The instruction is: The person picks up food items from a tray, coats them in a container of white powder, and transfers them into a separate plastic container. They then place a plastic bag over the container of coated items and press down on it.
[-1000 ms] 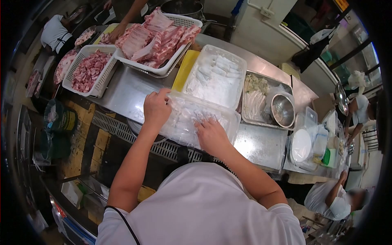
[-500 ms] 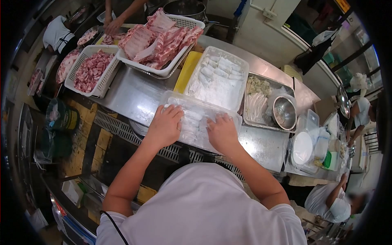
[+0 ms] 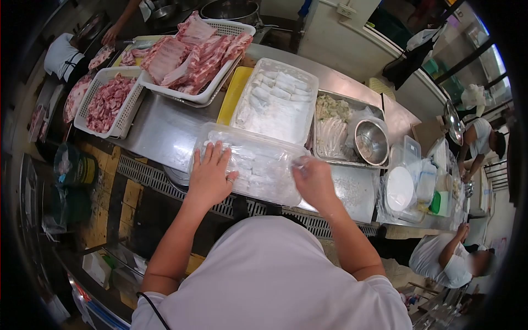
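A clear plastic container [image 3: 250, 193] lies lengthwise at the near edge of the counter. Whitish, flour-dusted pieces show inside it beneath a clear plastic sheet [image 3: 264, 158]. My left hand [image 3: 212, 175] rests flat on the left part of the sheet, fingers spread. At the container's right end, my right hand [image 3: 314, 180] is curled closed at the sheet's edge, its fingertips partly hidden. Just beyond stands a larger white tub [image 3: 275, 118] with floured white rolls [image 3: 281, 85] and loose flour. A yellow board [image 3: 233, 94] lies under or beside that tub.
Raw ribs [image 3: 190, 58] fill a white basket at back left, beside a basket of cut meat [image 3: 110, 102]. To the right are a metal tray [image 3: 324, 157] and a steel bowl [image 3: 371, 143]. Co-workers stand at both sides; a knife [image 3: 135, 42] lies far left.
My left hand has flattened and spread on the sheet. My right hand has shifted to the container's right end and closed. At upper left, a co-worker's hands have moved off the meat.
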Demonstrator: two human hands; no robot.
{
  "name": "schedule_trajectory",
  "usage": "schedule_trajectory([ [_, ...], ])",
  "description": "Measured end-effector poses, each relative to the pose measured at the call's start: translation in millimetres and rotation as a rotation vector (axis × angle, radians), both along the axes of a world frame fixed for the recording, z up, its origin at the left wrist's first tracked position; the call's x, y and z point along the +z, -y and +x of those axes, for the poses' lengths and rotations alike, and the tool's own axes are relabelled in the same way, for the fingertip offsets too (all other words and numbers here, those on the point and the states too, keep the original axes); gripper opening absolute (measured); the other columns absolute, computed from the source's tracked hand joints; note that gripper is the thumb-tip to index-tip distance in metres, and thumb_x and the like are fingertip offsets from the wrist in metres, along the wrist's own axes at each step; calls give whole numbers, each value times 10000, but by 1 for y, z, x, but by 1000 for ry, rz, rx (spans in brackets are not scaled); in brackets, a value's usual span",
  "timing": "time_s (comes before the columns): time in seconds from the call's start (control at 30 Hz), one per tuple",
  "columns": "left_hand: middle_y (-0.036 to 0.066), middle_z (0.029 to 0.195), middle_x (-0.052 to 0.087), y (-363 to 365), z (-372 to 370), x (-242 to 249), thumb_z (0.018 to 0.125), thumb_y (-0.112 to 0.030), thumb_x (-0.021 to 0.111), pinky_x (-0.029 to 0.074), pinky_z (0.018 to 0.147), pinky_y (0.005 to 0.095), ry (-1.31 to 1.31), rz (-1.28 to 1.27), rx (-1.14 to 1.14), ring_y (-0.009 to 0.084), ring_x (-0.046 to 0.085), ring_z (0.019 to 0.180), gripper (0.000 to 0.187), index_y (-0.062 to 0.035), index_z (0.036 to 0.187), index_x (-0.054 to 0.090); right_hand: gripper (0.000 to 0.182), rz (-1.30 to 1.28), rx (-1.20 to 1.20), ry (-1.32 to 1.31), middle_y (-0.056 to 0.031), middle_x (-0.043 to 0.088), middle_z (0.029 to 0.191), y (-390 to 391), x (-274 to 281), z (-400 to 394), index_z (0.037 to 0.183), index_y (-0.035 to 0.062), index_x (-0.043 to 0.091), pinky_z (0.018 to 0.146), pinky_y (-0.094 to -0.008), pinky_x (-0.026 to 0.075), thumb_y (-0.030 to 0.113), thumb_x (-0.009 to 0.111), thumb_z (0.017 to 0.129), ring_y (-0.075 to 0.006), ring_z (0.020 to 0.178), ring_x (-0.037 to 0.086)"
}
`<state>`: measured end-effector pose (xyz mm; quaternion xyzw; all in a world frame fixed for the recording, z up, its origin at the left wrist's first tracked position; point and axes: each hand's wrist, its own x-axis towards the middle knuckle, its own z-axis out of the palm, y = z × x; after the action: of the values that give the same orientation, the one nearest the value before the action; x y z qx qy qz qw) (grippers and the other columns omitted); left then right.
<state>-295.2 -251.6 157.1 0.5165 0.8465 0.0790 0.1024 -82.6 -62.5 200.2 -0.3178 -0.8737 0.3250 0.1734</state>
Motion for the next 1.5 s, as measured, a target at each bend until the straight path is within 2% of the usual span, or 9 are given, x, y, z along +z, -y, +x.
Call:
schedule_trajectory([
  [0.33, 246, 1612, 428, 4, 17, -12, 1036, -273, 545, 227, 1260, 574, 10, 98, 6, 414, 370, 1517, 526, -4, 1487, 524, 350, -331, 3, 207, -359, 702, 1088, 0, -20, -15, 1114, -129, 703, 957, -473, 543, 172, 676, 938, -497, 1054, 687],
  [0.53, 254, 1605, 433, 3, 31, -11, 1051, -294, 537, 250, 1250, 579, 2, 151, 19, 416, 376, 1512, 531, -2, 1494, 513, 350, -328, 28, 168, -298, 743, 971, -7, -44, -10, 1167, -138, 686, 812, -394, 575, 132, 666, 945, -355, 877, 750],
  [0.63, 250, 1616, 418, 0, 29, -7, 1049, -301, 545, 252, 1250, 574, 18, 128, 13, 419, 363, 1518, 536, -20, 1504, 511, 351, -219, -3, 194, -327, 713, 1096, -3, -13, -8, 1168, -100, 716, 948, -457, 543, 135, 693, 908, -470, 1058, 692],
  [0.73, 243, 1627, 404, 0, 29, -7, 1040, -293, 557, 256, 1249, 570, 39, 121, 12, 421, 354, 1522, 533, -36, 1505, 516, 271, -90, -117, 47, -280, 722, 1099, -10, 18, -1, 1121, -62, 733, 929, -445, 552, 80, 688, 894, -441, 1022, 703],
  [0.87, 239, 1628, 404, -2, 30, -5, 1032, -277, 565, 258, 1249, 567, 36, 122, 15, 422, 346, 1527, 520, -44, 1495, 531, 246, 177, 102, -281, -231, 720, 1124, -27, 14, -6, 1114, -6, 733, 881, -454, 571, -11, 660, 878, -411, 1007, 701],
  [1.07, 243, 1616, 422, -1, 28, -5, 1035, -279, 567, 261, 1249, 562, 46, 129, 9, 413, 358, 1524, 516, -43, 1492, 537, 346, 274, 683, 200, -214, 716, 1095, 15, -41, -33, 1207, -46, 699, 936, -467, 548, 142, 698, 917, -381, 1045, 689],
  [1.17, 246, 1620, 418, -2, 23, -10, 1034, -287, 574, 261, 1250, 556, 91, 167, 50, 405, 368, 1521, 529, -36, 1498, 534, 412, 361, 721, 239, -214, 719, 1089, 13, -48, -34, 1239, -66, 679, 950, -452, 537, 207, 697, 931, -373, 1048, 685],
  [1.37, 243, 1632, 404, -2, 20, -7, 979, -317, 657, 254, 1257, 540, 63, 177, 109, 396, 360, 1527, 598, -28, 1491, 546, 420, 208, 697, 337, -211, 728, 1139, 4, -25, -35, 1262, -21, 695, 964, -445, 546, 204, 734, 909, -374, 1084, 691],
  [1.5, 243, 1637, 395, -5, 21, -6, 932, -325, 712, 251, 1258, 539, 98, 164, 135, 398, 343, 1536, 637, -37, 1480, 565, 355, 57, 324, -57, -220, 729, 1229, -58, 1, -48, 1219, -10, 716, 962, -412, 561, 113, 754, 889, -397, 1075, 717],
])
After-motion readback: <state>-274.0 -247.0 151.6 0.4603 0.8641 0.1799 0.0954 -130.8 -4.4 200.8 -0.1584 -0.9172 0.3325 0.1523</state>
